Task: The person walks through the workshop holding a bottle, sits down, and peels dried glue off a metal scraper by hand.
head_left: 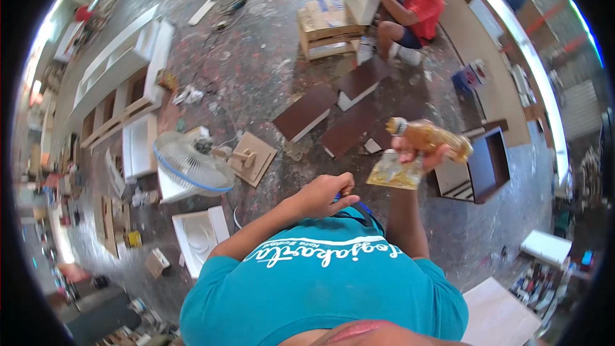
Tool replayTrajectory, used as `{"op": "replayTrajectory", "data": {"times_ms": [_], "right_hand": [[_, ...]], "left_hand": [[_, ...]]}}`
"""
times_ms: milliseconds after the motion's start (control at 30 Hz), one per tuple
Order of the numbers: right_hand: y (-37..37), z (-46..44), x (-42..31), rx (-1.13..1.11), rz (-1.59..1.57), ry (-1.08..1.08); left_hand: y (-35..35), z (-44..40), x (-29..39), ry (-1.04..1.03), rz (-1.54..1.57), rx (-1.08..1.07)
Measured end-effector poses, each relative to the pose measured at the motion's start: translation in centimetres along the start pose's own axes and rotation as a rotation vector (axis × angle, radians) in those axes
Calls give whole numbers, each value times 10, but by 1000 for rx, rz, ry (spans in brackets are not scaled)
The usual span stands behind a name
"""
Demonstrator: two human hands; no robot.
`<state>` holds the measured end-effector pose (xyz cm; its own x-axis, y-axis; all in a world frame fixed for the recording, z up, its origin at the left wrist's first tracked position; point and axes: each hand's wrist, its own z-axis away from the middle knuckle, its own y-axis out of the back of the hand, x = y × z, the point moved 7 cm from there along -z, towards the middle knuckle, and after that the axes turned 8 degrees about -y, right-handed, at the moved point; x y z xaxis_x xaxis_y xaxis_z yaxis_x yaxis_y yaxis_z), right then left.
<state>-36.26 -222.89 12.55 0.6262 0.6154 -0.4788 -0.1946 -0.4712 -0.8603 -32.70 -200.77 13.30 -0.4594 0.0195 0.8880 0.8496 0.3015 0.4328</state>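
Note:
My right hand (419, 152) is wrapped round a clear plastic bottle (432, 138) of amber liquid, its cap toward the left. A flat yellowish, partly clear packet (396, 172) hangs from the same hand, below the bottle. Close to my chest, my left hand (328, 195) is closed with its fingers curled. A dark strap lies by it on the teal shirt (320, 275). What that hand holds, if anything, is hidden.
Dark brown boards (305, 113) lie ahead on the floor. A fan (192, 161) stands left, an open dark cabinet (488, 166) right. Another person (419, 3) in red crouches by a wooden crate (330, 29). White shelving (125, 64) lies far left.

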Motion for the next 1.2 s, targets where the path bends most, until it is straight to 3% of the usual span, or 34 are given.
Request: {"op": "replayTrajectory", "data": {"times_ms": [233,333,667,800,967,1200], "right_hand": [[-5,6,15,-26,34,-52],[-5,6,6,-3,70,-39],[-6,-11,-40,-90,35,70],[-10,-16,-65,-32,22,159],[1,-26,-92,-192,29,151],[-4,-35,-114,-158,-6,167]], "left_hand": [[-1,3,4,-135,75,127],[-5,8,-10,-43,107,138],[-9,-4,7,-149,7,62],[-2,-8,20,-239,-33,170],[4,-8,28,-313,-62,269],[-8,-1,8,-228,98,301]]}}
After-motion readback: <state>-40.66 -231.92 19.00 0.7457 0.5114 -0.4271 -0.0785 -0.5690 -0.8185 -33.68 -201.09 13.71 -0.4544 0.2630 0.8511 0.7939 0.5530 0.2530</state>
